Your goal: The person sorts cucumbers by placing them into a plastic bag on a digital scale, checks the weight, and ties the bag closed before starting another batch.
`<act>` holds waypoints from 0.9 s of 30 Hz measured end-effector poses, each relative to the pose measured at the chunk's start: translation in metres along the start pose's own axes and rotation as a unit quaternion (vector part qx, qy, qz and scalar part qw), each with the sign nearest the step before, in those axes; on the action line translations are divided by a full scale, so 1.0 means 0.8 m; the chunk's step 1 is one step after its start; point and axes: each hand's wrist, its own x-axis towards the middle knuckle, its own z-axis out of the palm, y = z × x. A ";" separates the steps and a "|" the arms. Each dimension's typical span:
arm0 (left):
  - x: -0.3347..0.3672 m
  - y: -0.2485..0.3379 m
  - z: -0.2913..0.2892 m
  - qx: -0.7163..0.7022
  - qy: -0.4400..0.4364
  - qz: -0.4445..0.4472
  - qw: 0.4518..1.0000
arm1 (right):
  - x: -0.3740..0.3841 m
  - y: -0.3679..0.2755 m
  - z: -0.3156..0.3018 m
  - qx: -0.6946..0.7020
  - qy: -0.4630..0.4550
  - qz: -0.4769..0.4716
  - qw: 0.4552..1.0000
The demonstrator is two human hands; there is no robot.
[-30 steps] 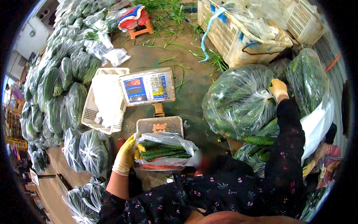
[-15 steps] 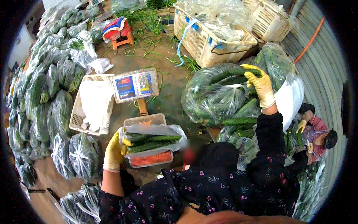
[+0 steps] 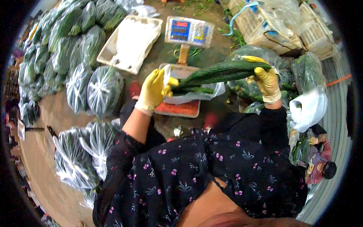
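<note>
I see the right hand [image 3: 266,84] grip a cucumber [image 3: 227,72] end — likely stiff, snappable, better held mid-length — left hand [image 3: 154,90] pinching plastic bag [image 3: 219,91].

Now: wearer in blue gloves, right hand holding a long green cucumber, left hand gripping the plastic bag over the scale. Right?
One fix: the gloves are yellow, not blue, per the head view. The rest stands: right hand holding a long green cucumber, left hand gripping the plastic bag over the scale.

Black corners, strong fisheye curvature.
</note>
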 end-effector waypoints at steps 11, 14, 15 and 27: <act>0.009 0.010 -0.098 0.068 0.057 -0.017 0.996 | 0.036 0.247 0.030 -0.407 -0.042 0.255 0.876; 0.008 0.014 -0.052 0.074 0.096 0.023 0.992 | 0.052 0.210 0.030 -0.514 0.017 0.162 0.842; 0.016 0.009 -0.039 0.190 0.102 0.056 0.975 | 0.043 0.223 0.019 -0.535 0.013 0.036 0.844; 0.060 -0.018 -0.036 0.225 0.166 -0.083 0.957 | -0.062 0.107 -0.308 -0.743 0.210 0.298 0.561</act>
